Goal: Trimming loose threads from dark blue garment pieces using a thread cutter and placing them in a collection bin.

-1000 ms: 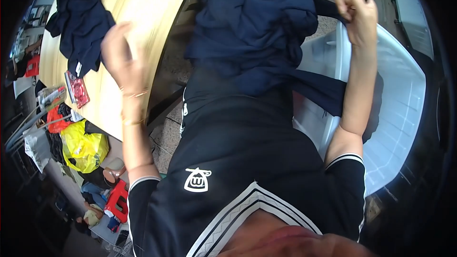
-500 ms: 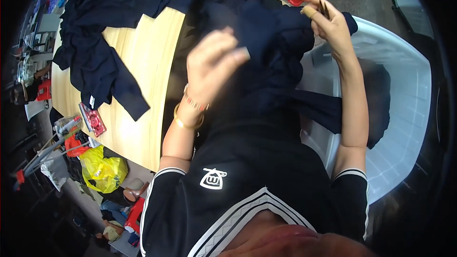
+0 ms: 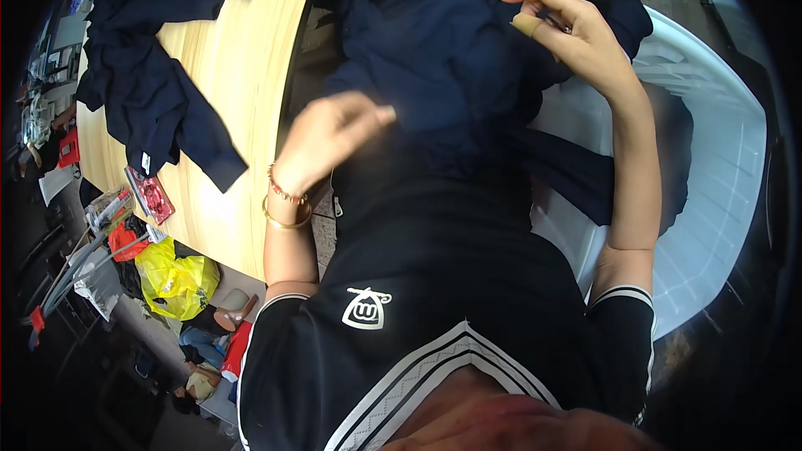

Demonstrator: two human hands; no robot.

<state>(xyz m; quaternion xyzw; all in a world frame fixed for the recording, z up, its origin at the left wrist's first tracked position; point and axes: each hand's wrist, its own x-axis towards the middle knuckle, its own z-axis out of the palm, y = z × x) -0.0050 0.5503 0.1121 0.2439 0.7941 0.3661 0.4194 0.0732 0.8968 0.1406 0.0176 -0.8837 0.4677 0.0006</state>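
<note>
A dark navy garment lies bunched over my lap, and one of its long dark pieces trails right toward the white bin. Over its left side hovers my left hand, thumb stretched out and fingers slightly blurred; I see nothing held in it. My right hand is raised above the garment's far right part, its fingers curled around a small dark tool, mostly hidden, that looks like thread snips. A tan wrap covers part of the right thumb.
On my left, a wooden table carries more navy garments and a red flat packet. A yellow plastic bag is beyond its near edge. At my right stands a large white bin with dark cloth inside.
My left hand has moved down and left. The right hand has turned, so the dark tool's tips show less. The view has shifted slightly, and the garment looks more spread out.
</note>
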